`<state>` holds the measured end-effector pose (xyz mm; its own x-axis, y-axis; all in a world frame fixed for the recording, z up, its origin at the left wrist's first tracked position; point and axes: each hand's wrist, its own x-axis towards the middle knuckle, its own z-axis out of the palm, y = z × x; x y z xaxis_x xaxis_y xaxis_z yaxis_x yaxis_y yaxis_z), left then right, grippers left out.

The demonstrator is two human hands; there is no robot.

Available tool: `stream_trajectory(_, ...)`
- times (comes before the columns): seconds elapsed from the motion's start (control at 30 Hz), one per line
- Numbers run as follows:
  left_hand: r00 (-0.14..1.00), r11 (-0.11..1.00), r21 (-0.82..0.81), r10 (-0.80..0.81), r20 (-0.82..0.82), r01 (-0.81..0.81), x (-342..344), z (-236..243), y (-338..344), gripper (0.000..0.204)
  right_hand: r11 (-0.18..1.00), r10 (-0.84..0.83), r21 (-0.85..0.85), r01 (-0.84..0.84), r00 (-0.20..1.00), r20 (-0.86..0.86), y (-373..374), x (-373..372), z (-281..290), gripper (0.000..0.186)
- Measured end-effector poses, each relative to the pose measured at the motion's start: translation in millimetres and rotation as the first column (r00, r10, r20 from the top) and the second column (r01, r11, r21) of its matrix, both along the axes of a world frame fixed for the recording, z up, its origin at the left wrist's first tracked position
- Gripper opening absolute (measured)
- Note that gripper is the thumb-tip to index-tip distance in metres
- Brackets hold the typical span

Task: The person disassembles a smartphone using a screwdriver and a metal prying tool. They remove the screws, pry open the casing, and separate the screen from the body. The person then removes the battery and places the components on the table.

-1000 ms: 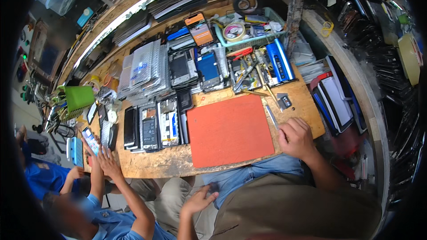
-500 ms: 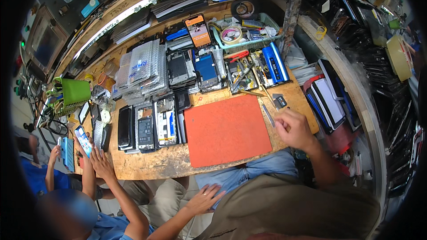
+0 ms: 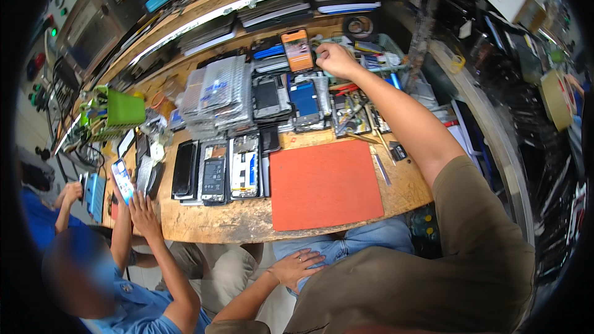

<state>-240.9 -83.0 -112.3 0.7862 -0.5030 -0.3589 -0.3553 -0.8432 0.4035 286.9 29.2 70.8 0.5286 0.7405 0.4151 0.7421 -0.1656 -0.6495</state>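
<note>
My right hand is raised at the back of the bench, fingers curled, beside the upright phone with an orange screen; whether it grips anything is hidden. My left hand lies with fingers stretched on my jeans. An orange mat is on the wooden bench in front of me. Left of it stand opened phones and a dark phone. Behind are dismantled phone parts, stacked bubble-wrap packs and a tool tray.
A person in a light blue shirt holds a phone at the left; another person in blue is beyond. A green basket sits at the back left, a green tray behind my hand, and a metal post at the right.
My right hand has moved from beside the mat's right edge up and away to the upright phone. My left hand stays on my lap, shifted slightly.
</note>
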Motion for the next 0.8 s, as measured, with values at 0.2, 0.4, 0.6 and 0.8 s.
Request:
stream_trajectory(0.2, 0.993, 0.993, -0.113, -0.025, 0.115, 0.038, -7.5, -41.2, 4.9, 0.143, 0.978, 0.2, 0.034, -0.207, 0.97, 0.139, 41.7, 13.5, -39.8, 0.038)
stream_trajectory(0.4, 0.967, 0.973, -0.21, -0.035, 0.253, 0.09, -0.3, -52.0, 18.5, 0.141, 0.982, 0.185, -0.039, -0.183, 0.979, 0.079, 45.1, 33.5, -37.8, 0.023)
stream_trajectory(0.6, 0.942, 0.963, -0.193, -0.119, 0.314, 0.186, 13.4, -58.4, 16.7, 0.141, 0.989, 0.146, -0.047, -0.142, 0.984, 0.104, 45.4, 35.8, -42.5, 0.024)
stream_trajectory(0.8, 0.946, 0.967, -0.22, -0.052, 0.321, 0.128, -1.5, -60.2, 21.2, 0.141, 0.981, 0.19, -0.038, -0.192, 0.981, -0.048, 44.9, 39.4, -40.1, 0.019)
